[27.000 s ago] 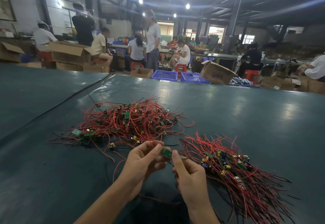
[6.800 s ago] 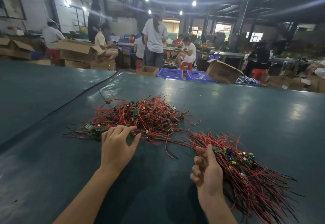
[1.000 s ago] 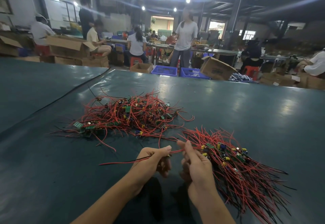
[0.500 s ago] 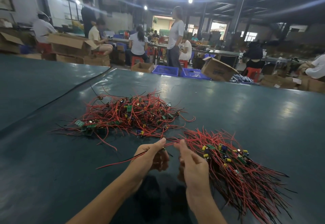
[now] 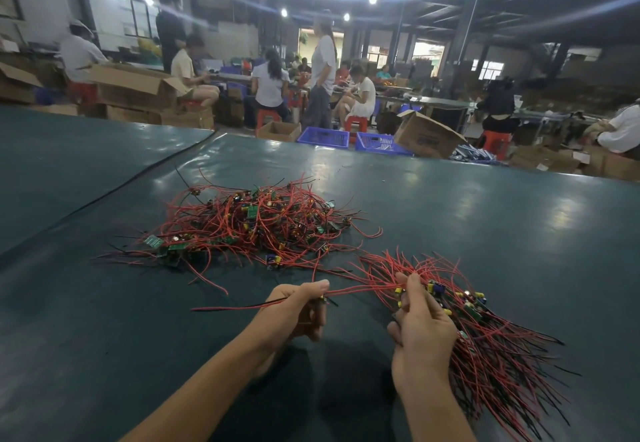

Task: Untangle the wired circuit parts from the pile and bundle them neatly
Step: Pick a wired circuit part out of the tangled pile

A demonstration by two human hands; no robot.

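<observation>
**Left hand** (image 5: 298, 306): clenched, thumb and forefinger pinching one wired circuit part's thin red and black leads (image 5: 225, 308). The leads trailed out to its left and ran rightward to the other hand. The board was hidden in the fist.

**Right hand** (image 5: 422, 334): fingers curled, pinching red strands at the near edge of the sorted fan of red and black wires with yellow and blue components (image 5: 491, 344), which lay beneath it and to its right.

**Tangled heap of red-wired green boards** (image 5: 249, 230): beyond the left hand, on the dark green glossy worktop (image 5: 450, 206).

**Handling note (judgement):** draw the leads taut and straight between both hands. Lay the part with its board level with the others and its wires parallel to theirs. Avoid snagging neighbouring strands.
</observation>
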